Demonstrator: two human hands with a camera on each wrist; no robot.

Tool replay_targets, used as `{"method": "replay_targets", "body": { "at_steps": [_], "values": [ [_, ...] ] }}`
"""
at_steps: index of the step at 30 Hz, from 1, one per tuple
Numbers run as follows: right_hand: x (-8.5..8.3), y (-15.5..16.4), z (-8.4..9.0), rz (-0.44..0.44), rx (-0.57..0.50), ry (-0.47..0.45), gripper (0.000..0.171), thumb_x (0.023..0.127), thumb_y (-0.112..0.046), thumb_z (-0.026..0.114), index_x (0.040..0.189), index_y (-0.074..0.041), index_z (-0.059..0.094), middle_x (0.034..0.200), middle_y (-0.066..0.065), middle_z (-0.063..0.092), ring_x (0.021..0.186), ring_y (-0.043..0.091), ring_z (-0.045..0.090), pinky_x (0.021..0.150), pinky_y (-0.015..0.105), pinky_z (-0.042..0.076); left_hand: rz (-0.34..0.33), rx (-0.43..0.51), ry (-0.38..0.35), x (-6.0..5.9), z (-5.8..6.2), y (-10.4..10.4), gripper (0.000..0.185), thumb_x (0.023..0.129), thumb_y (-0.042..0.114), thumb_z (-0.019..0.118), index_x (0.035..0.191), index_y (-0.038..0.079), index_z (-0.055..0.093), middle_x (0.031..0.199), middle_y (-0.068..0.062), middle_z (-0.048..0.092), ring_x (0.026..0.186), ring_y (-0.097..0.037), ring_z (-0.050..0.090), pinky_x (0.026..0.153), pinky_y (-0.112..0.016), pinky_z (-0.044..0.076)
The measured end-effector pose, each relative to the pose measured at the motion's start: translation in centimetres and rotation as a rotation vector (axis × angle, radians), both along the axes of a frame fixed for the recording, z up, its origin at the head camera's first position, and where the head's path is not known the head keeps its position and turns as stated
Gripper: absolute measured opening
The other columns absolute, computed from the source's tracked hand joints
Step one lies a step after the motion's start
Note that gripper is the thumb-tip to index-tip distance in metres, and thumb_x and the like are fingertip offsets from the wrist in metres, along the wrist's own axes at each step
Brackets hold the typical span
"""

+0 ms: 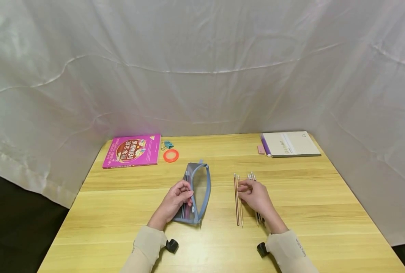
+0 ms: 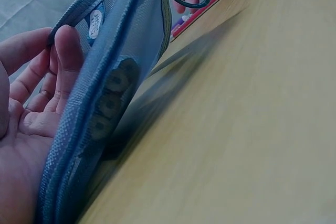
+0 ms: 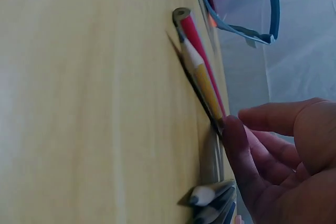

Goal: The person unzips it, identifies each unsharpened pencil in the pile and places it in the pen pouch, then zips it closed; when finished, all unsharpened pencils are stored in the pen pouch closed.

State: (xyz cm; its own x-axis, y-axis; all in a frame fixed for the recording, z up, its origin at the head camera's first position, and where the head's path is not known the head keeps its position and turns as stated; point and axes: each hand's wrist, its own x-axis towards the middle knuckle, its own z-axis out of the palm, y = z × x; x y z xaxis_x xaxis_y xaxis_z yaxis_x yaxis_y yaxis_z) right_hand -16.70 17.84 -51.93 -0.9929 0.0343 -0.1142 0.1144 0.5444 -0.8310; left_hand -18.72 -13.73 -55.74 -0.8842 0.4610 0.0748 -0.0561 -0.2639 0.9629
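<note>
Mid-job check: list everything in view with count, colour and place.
Table: 1, yellow wood, under everything
Sheeting: pale grey, behind and beside the table
Book: 1, pink, far left
Binder clip: at least 1, teal, right of the book
Tape roll: 1, red-orange, below the clip
Pencil case: 1, blue-grey, left of centre
Sticks: at least 3, colour unclear, inside the case
Red pencil: 1, dark red, right of centre
Yellow pencil: 1, yellow, beside the red one
Pencil bunch: several, partly hidden, mostly dark, further right
Notebook: 1, cream, far right
Pen: 1, purple, along the notebook
Eraser: 1, pink, beside the pen
Sleeves: 2, beige, near edge
Hands: 2; left pinching the case, right at the pencils
</note>
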Motion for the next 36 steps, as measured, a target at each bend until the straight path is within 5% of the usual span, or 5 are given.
{"method": "replay_targets", "body": {
  "at_steps": [9, 26, 36],
  "values": [
    [0.3, 0.5, -0.2, 0.043, 0.076, 0.020, 0.042, 0.083, 0.007, 0.072, 0.124, 0.000, 0.069, 0.103, 0.009, 0.074, 0.079, 0.015, 0.062, 0.065, 0.023, 0.053, -0.003, -0.007, -0.002, 0.1, 0.1, 0.0, 0.007, 0.103, 0.005, 0.058, 0.105, 0.011, 0.054, 0.087, 0.002, 0.057, 0.070, -0.010, 0.061, 0.067, -0.023, 0.057],
    [0.6, 2.7, 0.0, 0.106, 0.109, 0.060, 0.036, 0.085, 0.007, 0.069, 0.121, 0.001, 0.070, 0.103, 0.010, 0.074, 0.079, 0.014, 0.061, 0.064, 0.020, 0.051, -0.009, -0.014, -0.007, 0.2, 0.1, -0.1, 0.008, 0.103, 0.006, 0.059, 0.107, 0.007, 0.052, 0.087, 0.002, 0.057, 0.070, -0.010, 0.060, 0.067, -0.023, 0.056],
    [0.3, 0.1, 0.1, 0.067, 0.090, 0.072, 0.031, 0.089, -0.003, 0.077, 0.120, -0.002, 0.072, 0.097, 0.006, 0.073, 0.079, 0.013, 0.065, 0.068, 0.022, 0.056, -0.017, -0.015, 0.005, 0.1, -0.1, -0.1, 0.006, 0.104, 0.006, 0.058, 0.107, 0.008, 0.053, 0.087, 0.002, 0.057, 0.071, -0.010, 0.061, 0.067, -0.024, 0.057]
  ]
}}
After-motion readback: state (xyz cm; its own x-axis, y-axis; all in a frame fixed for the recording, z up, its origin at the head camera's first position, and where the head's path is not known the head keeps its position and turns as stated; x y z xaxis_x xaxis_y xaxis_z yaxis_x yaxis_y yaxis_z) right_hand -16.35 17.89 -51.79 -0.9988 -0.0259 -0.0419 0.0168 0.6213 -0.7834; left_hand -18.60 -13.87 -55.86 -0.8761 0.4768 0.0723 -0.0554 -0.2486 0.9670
